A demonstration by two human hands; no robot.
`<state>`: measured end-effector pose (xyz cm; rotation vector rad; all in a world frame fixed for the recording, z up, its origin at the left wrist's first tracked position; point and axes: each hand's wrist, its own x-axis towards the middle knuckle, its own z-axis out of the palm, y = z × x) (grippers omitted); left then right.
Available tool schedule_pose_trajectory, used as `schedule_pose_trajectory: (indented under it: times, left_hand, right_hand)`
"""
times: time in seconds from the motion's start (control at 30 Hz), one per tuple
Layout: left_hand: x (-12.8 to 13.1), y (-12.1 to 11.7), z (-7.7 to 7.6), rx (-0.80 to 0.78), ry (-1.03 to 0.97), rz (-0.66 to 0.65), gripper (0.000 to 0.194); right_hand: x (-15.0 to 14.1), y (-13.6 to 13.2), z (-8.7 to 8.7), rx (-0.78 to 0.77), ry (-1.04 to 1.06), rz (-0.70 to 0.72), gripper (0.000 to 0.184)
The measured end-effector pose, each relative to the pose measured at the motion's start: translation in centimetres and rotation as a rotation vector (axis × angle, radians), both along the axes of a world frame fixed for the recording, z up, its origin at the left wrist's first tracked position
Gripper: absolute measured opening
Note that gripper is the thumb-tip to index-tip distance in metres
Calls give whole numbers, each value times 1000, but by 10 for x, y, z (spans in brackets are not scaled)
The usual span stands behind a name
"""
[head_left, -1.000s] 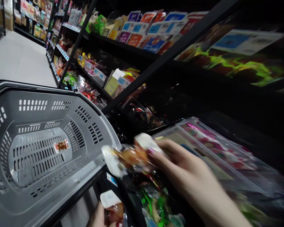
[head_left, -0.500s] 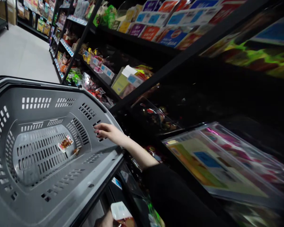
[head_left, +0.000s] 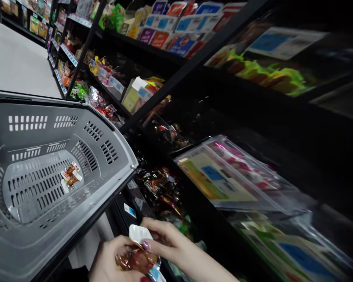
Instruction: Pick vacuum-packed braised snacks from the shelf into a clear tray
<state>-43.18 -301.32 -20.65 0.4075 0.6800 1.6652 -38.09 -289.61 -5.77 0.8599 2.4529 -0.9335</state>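
Observation:
At the bottom of the head view, my left hand (head_left: 107, 260) is closed around a clear snack packet (head_left: 137, 259) with brown food inside and white ends. My right hand (head_left: 164, 239) comes in from the right, its thumb and fingers pinching the upper part of the same packet. How many packets are in my hands I cannot tell. Left of both hands stands a grey shopping basket (head_left: 106, 129) with slotted walls. Small snack packets (head_left: 71, 177) like the held one lie together on its floor.
Dark shelves rise on the right, with a clear-lidded bin (head_left: 220, 180) jutting out. Loose dark-wrapped snacks (head_left: 161, 188) lie in a bin beyond my hands. Price cards (head_left: 182, 23) line the upper shelf. A pale aisle floor (head_left: 17, 58) stretches away at the upper left.
My right hand has moved from above the basket down to the packet in my left hand. A blurred packet over the basket floor now rests against the other one. The view has shifted right.

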Motion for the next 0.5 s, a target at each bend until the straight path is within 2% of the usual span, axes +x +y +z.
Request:
schedule_pose_trajectory:
  times: [0.07, 0.13, 0.2, 0.27, 0.33, 0.43, 0.5]
  left_hand:
    - [1, -2, 0, -8, 3, 45, 56]
    - [-1, -2, 0, -23, -52, 61, 71]
    - [-5, 1, -3, -37, -166, 31, 90]
    - [-9, 5, -7, -110, -178, -13, 97]
    - [-10, 7, -13, -234, -37, -10, 88]
    - [-3, 4, -20, -325, 188, -19, 60]
    - [2, -3, -21, -291, 293, -54, 48]
  right_hand:
    - [1, -5, 13, 8, 16, -18, 29]
    - [-2, -7, 35, 16, 68, -1, 30]
    - [-14, -4, 57, 7, 204, -2, 29]
    - [-37, 6, 69, 35, 406, -31, 26]
    - [-73, 17, 65, 188, 552, -24, 22]
    - [-135, 23, 36, 260, 462, 40, 12]
    - [-170, 19, 14, 286, 306, 113, 30]
